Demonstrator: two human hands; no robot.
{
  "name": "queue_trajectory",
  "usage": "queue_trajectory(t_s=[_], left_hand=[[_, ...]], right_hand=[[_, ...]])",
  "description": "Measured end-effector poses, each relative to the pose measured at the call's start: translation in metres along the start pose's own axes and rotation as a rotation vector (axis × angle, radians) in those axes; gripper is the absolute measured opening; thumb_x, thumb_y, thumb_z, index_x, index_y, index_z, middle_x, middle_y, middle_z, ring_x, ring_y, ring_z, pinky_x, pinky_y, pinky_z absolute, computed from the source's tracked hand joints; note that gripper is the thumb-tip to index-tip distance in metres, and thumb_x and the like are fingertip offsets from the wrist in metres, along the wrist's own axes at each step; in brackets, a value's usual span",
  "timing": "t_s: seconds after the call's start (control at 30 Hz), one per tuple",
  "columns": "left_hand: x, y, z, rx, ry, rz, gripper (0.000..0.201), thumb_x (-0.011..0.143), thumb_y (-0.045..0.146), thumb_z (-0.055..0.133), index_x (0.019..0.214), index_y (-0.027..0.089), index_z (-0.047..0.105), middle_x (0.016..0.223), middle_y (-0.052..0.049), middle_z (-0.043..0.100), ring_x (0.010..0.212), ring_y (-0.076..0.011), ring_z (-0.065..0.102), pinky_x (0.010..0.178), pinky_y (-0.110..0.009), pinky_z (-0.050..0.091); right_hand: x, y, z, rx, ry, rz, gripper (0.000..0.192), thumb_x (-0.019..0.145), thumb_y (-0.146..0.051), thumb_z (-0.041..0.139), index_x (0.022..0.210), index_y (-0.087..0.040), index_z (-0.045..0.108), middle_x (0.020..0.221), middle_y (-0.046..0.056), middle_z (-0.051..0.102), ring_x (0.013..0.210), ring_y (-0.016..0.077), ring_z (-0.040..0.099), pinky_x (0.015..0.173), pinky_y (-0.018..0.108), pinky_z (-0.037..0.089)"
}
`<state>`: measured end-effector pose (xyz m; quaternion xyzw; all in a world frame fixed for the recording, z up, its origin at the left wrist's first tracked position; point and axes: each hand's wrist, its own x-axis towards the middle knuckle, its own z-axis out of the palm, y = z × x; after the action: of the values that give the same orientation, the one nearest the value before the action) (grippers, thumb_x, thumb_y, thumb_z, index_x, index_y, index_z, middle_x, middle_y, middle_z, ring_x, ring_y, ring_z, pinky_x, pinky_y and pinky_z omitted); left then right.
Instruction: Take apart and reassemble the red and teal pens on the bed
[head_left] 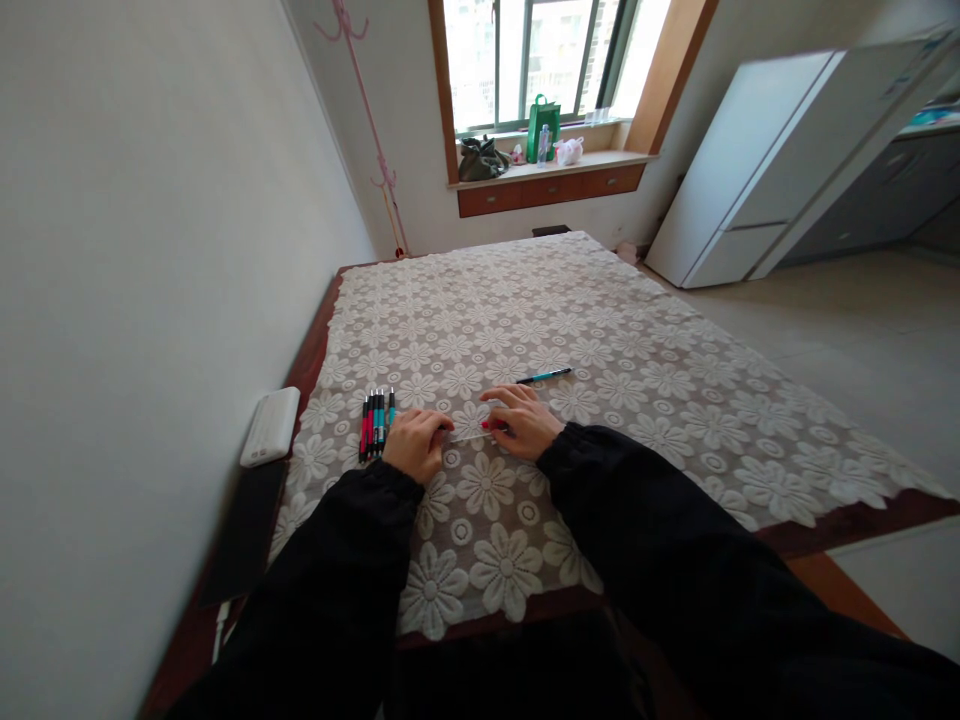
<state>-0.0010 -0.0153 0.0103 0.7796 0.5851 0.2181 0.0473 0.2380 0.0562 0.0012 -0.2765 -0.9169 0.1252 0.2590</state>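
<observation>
Two hands rest on the lace-covered surface (pixel 637 340) in the head view. The left hand (pixel 417 441) and right hand (pixel 525 420) each pinch an end of a thin clear strip (pixel 469 437), fingers curled closed. A row of pens (pixel 375 422) lies just beside the left hand; a single pen (pixel 545 377) lies near the right. A white box (pixel 270 425) sits by the wall.

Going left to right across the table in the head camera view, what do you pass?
White box at the table's left edge → row of pens → left hand → thin clear strip held between both hands → right hand → single pen lying just beyond it.
</observation>
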Motion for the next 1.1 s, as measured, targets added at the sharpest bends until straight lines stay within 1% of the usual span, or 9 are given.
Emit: queue_trajectory(t_s=[0.1, 0.23, 0.3, 0.4, 0.47, 0.63, 0.8, 0.93, 1.1], left_hand=[[0.0, -0.001, 0.002, -0.047, -0.018, 0.058, 0.022, 0.086, 0.011, 0.051, 0.093, 0.024, 0.067, 0.103, -0.003, 0.072, 0.102, -0.0232, 0.061, 0.092, -0.041, 0.045], [0.002, -0.005, 0.006, -0.163, -0.009, 0.128, 0.024, 0.092, 0.014, 0.046, 0.095, 0.023, 0.067, 0.106, -0.003, 0.071, 0.104, -0.0205, 0.062, 0.094, -0.038, 0.047], [0.002, -0.004, 0.007, -0.201, 0.001, 0.14, 0.022, 0.094, 0.017, 0.047, 0.095, 0.023, 0.067, 0.108, -0.004, 0.07, 0.105, -0.02, 0.062, 0.097, -0.038, 0.047], [0.002, -0.001, 0.007, -0.2, 0.012, 0.131, 0.013, 0.091, 0.026, 0.056, 0.096, 0.023, 0.067, 0.112, -0.005, 0.068, 0.108, -0.0216, 0.061, 0.099, -0.04, 0.047], [0.001, 0.0, 0.006, -0.175, 0.005, 0.125, 0.01, 0.087, 0.029, 0.061, 0.093, 0.023, 0.067, 0.114, -0.005, 0.068, 0.11, -0.0231, 0.06, 0.1, -0.042, 0.046], [0.0, 0.003, 0.001, -0.12, 0.014, 0.105, 0.002, 0.081, 0.022, 0.064, 0.083, 0.022, 0.066, 0.115, -0.004, 0.067, 0.112, -0.0238, 0.058, 0.101, -0.042, 0.045], [-0.001, 0.006, -0.006, -0.045, 0.027, 0.081, 0.004, 0.076, 0.019, 0.065, 0.078, 0.022, 0.064, 0.112, -0.004, 0.067, 0.111, -0.0254, 0.057, 0.1, -0.044, 0.043], [-0.001, 0.004, -0.005, -0.019, 0.079, 0.027, 0.003, 0.077, 0.02, 0.065, 0.079, 0.022, 0.065, 0.11, -0.004, 0.068, 0.11, -0.0259, 0.058, 0.097, -0.045, 0.044], [0.001, 0.001, 0.0, -0.062, 0.089, 0.047, 0.004, 0.081, 0.023, 0.065, 0.083, 0.023, 0.068, 0.11, -0.004, 0.068, 0.11, -0.0243, 0.059, 0.099, -0.042, 0.045]], right_hand=[[0.0, 0.0, -0.001, 0.001, 0.0, 0.003, 0.01, 0.077, -0.017, 0.065, 0.083, -0.023, 0.069, 0.129, 0.004, 0.061, 0.122, 0.0271, 0.049, 0.106, 0.049, 0.032], [0.0, 0.0, 0.0, 0.014, 0.0, 0.002, 0.008, 0.078, -0.017, 0.065, 0.083, -0.023, 0.069, 0.129, 0.004, 0.061, 0.122, 0.027, 0.05, 0.106, 0.049, 0.033], [0.0, 0.001, 0.0, 0.018, 0.003, 0.003, 0.008, 0.078, -0.018, 0.065, 0.083, -0.023, 0.069, 0.129, 0.004, 0.061, 0.121, 0.027, 0.05, 0.106, 0.049, 0.033], [0.0, 0.001, 0.001, 0.02, 0.009, -0.001, 0.008, 0.079, -0.018, 0.065, 0.083, -0.023, 0.069, 0.128, 0.004, 0.062, 0.121, 0.0266, 0.051, 0.106, 0.049, 0.033], [0.001, 0.0, 0.001, 0.022, 0.011, -0.004, 0.007, 0.078, -0.017, 0.065, 0.082, -0.023, 0.068, 0.127, 0.004, 0.062, 0.121, 0.0263, 0.051, 0.106, 0.048, 0.033], [0.001, -0.002, -0.002, 0.016, 0.003, 0.021, 0.008, 0.075, -0.014, 0.062, 0.077, -0.021, 0.064, 0.122, 0.006, 0.063, 0.116, 0.0265, 0.053, 0.103, 0.047, 0.035], [0.001, -0.002, -0.003, 0.003, -0.014, 0.038, 0.009, 0.069, -0.013, 0.062, 0.071, -0.021, 0.06, 0.121, 0.006, 0.063, 0.114, 0.0263, 0.053, 0.103, 0.047, 0.034], [0.0, -0.001, -0.002, -0.006, -0.019, 0.03, 0.008, 0.07, -0.014, 0.062, 0.072, -0.021, 0.061, 0.121, 0.006, 0.063, 0.113, 0.0259, 0.053, 0.103, 0.047, 0.034], [0.0, -0.001, -0.002, -0.012, -0.007, 0.005, 0.007, 0.075, -0.015, 0.061, 0.076, -0.021, 0.064, 0.121, 0.006, 0.063, 0.112, 0.0253, 0.053, 0.103, 0.046, 0.035]])
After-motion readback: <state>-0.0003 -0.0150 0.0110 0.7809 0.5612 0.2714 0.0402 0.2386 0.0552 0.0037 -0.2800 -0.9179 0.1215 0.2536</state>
